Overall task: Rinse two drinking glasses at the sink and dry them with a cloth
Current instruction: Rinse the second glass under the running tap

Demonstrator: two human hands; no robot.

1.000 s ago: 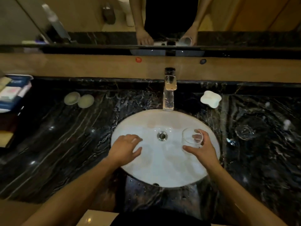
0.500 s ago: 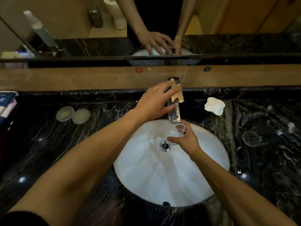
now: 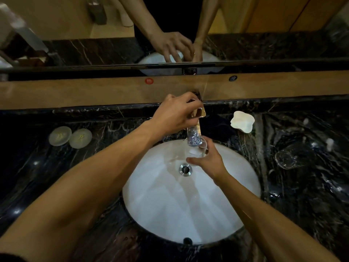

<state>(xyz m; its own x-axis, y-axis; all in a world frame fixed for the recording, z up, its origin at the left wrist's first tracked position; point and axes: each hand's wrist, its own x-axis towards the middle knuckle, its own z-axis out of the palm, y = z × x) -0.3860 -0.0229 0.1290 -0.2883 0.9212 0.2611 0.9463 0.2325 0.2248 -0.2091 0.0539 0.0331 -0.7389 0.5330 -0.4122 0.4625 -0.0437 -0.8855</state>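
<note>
A clear drinking glass (image 3: 196, 151) sits in my right hand (image 3: 208, 161), fingers and thumb curled round it, right under the chrome faucet (image 3: 196, 127) at the back of the white sink (image 3: 170, 205). Water runs from the spout into the glass. My left hand (image 3: 173, 115) grips the faucet handle on top. A second clear glass (image 3: 287, 157) lies on its side on the dark counter to the right of the sink. No cloth is in view.
The black marble counter (image 3: 56, 176) surrounds the sink. Two round pale coasters (image 3: 69, 138) lie at the left. A white soap dish (image 3: 242, 121) sits right of the faucet. A mirror (image 3: 75, 25) spans the back wall.
My left hand rose from the basin to the faucet handle and water now flows. My right hand carried the glass from the basin's right side to under the spout.
</note>
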